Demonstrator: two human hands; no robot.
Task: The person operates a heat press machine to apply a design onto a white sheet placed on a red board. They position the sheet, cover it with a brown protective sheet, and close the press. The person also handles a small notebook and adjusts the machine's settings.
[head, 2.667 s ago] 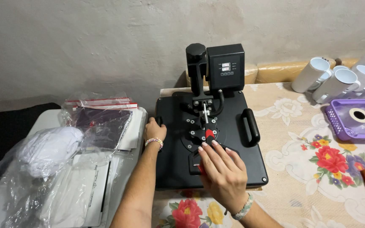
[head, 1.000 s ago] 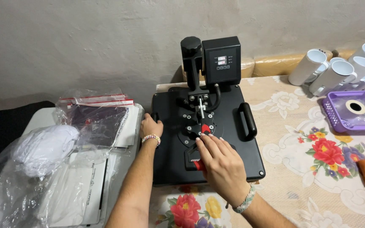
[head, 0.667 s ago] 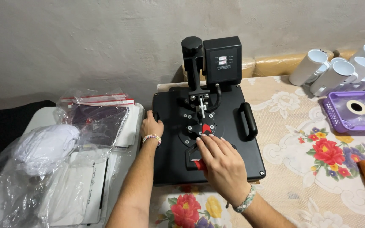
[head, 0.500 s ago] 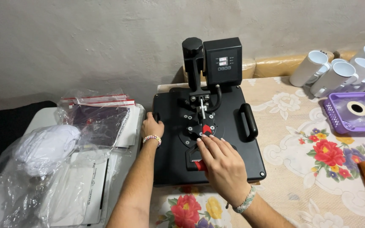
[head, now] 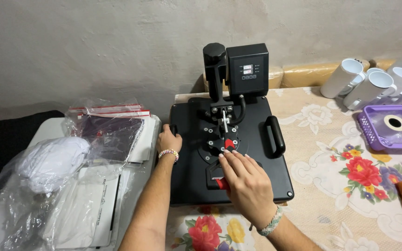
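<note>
Against a rough plaster wall [head: 94,51], on a table under a flowered cloth [head: 350,172]: a black heat press [head: 257,139], square-plated, lying near the centre of the scene. Right hand [head: 245,179] laid flat on the near half of the top plate, fingers [head: 231,160] extended and loose, closed on nothing, tips just short of a small red part [head: 229,143] by the central bolts. Left hand [head: 168,141] curled round the left edge of the plate, gripping it, beaded bracelet [head: 168,153] at the wrist. Right of the hands, a black bar handle [head: 275,135] along the right side of the plate; at the far side, an upright column and control box [head: 247,67]. Probably heavy, rigid metal, smooth on top, unlikely to flex; best held at the plate edges or the bar handle, not at the cable or control box. Further out: white mugs [head: 378,83] lying on their sides at far right, a purple basket [head: 391,128] beside them. To the left, on a lower white table [head: 54,130], clear plastic bags [head: 56,167] with folded white fabric, soft and slippery.
</note>
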